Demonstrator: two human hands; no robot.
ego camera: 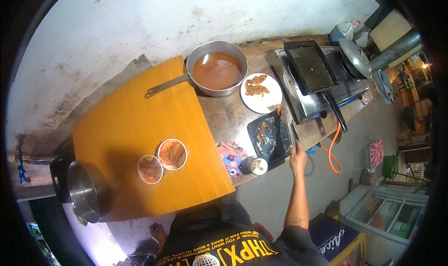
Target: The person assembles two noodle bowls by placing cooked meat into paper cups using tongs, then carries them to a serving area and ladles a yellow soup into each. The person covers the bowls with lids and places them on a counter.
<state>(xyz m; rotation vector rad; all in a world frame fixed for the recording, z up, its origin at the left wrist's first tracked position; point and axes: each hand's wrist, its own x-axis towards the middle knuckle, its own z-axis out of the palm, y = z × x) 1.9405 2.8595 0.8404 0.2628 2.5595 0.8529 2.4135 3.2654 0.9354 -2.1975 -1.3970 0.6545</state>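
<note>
My right hand [297, 158] grips metal tongs [290, 128], whose blurred tips are at a browned piece of meat [277, 108] between the plate and the tray. Beneath the tongs lies a black tray [276, 143] with a wet, greasy surface and one browned strip of meat [263, 132] in it. Just beyond is a white plate [257, 103] holding several browned strips [256, 88]. My left hand [158, 234] hangs low beside my body, below the table edge; its fingers are partly in shadow, and I cannot tell whether they hold anything.
A deep pan of brown liquid [217, 72] stands behind, its handle over the wooden tabletop [140, 115]. Two tubs of food [172, 154] and an empty metal pot [82, 189] are left. A gas stove [308, 114] carries a rectangular pan [311, 68]. A can [258, 166] sits by cloths [231, 161].
</note>
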